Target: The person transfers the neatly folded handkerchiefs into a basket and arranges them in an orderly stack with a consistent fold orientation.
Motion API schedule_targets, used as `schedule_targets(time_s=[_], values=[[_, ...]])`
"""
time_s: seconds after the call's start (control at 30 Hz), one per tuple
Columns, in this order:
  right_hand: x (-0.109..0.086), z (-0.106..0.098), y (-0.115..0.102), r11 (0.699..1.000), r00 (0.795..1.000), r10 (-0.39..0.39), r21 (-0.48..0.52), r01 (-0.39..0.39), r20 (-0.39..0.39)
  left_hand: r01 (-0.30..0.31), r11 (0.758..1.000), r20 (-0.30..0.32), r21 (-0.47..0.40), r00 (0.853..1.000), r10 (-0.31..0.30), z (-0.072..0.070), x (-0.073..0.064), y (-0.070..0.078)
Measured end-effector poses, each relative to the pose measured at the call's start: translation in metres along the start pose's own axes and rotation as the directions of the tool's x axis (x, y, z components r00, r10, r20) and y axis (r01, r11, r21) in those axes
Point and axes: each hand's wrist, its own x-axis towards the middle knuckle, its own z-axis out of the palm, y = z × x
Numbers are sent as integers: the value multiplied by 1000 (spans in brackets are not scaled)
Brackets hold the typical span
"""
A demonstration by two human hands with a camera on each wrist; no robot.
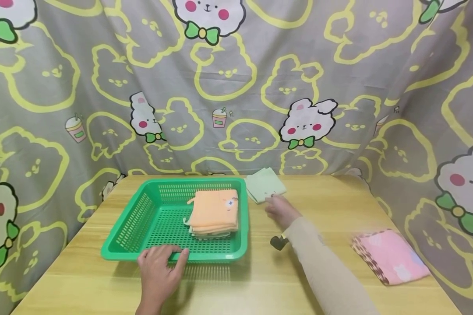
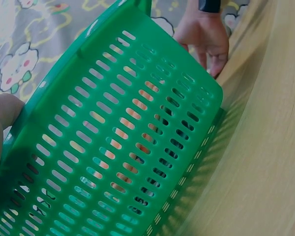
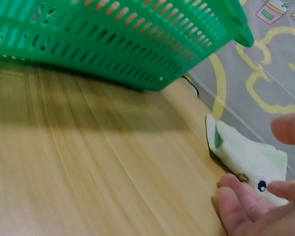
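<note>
In the head view, my left hand (image 1: 160,269) holds the near rim of a green plastic basket (image 1: 175,256), its fingers bent over the edge. Inside the basket, toward its right side, lies a stack of folded orange cloths (image 1: 214,210) with patterned layers beneath. My right hand (image 1: 282,211) reaches to a folded pale green cloth (image 1: 266,184) on the table behind and right of the basket. Seen from the right wrist, the fingers (image 3: 238,201) lie at the near edge of that cloth (image 3: 253,155), with the thumb held apart; whether they touch it I cannot tell.
A folded pink cloth (image 1: 396,258) with a checked edge lies at the right of the wooden table (image 1: 220,293). A patterned curtain (image 1: 244,87) rises behind the table and along both sides. A dark wrist strap mount (image 1: 279,243) hangs beside my right wrist.
</note>
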Motion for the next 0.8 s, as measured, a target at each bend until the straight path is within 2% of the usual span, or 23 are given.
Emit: schedule_targets(time_s=[0.23, 0.37, 0.63, 0.8], values=[[1, -6, -4, 997, 997, 61, 47, -63, 38, 8, 1000, 6, -4, 1000, -8, -1, 2, 1], [4, -8, -5, 996, 996, 77, 31, -78, 53, 8, 1000, 0, -2, 1000, -8, -1, 1, 0], [7, -6, -10, 996, 994, 88, -23, -87, 67, 6, 1000, 0, -6, 1000, -6, 1, 0, -1], [8, -5, -12, 987, 991, 120, -115, -111, 67, 7, 1000, 4, -3, 1000, -7, 1, 1, 0]])
